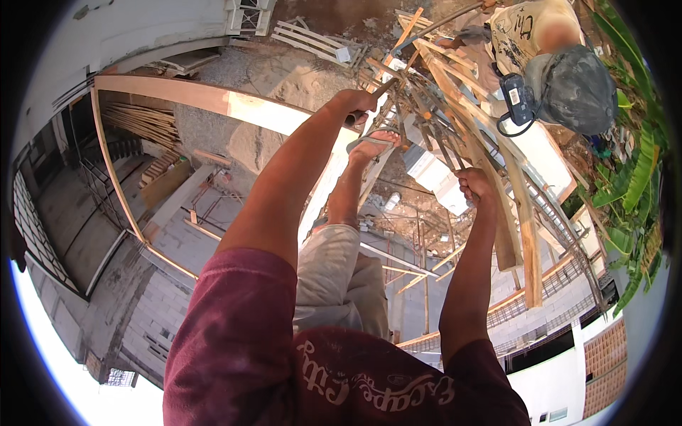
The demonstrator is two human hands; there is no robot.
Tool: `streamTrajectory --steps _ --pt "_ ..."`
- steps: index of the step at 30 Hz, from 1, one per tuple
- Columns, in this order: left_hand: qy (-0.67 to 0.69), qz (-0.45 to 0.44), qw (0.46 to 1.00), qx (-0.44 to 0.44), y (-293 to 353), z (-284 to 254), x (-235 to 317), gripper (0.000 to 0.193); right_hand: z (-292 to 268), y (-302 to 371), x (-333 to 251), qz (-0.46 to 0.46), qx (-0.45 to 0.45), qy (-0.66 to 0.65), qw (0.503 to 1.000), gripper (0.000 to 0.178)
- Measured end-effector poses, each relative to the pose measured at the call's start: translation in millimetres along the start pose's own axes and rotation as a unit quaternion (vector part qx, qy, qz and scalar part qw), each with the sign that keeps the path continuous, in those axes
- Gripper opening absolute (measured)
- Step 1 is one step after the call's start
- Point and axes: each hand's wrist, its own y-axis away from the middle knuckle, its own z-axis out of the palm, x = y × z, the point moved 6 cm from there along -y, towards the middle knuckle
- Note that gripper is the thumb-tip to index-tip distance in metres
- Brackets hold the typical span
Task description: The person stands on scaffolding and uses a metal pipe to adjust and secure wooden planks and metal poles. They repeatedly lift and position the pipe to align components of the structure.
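Observation:
My left hand [357, 104] is closed around a dark bar [384, 89], whose far end reaches the cluster of sticks and rods in front of me; its exact kind is unclear. Lower and to the right, my right hand [474, 187] grips a thin dark rod [446, 150] that slants up and left into the same cluster. Beside the right hand run long wooden planks [490, 160]. Between my arms, my sandalled foot [375, 146] rests high up on a pale narrow beam [332, 186].
Far below lie a grey block floor [405, 248] and a gravel heap [249, 135]. A long timber board [163, 86] spans the left. Another person [536, 32] leans in at upper right, near a dark cabled device [517, 98]. Green leaves [643, 167] edge the right side.

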Motion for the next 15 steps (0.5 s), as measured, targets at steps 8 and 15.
streamTrajectory --steps 8,15 --pt "-0.141 -0.015 0.990 -0.003 -11.6 24.6 44.3 0.017 -3.2 -7.7 -2.6 -0.021 -0.002 -0.011 1.000 0.022" --pt "-0.209 0.001 0.977 0.051 -22.6 24.7 71.7 0.025 -10.8 -26.9 11.9 -0.037 0.001 -0.016 0.999 0.016"
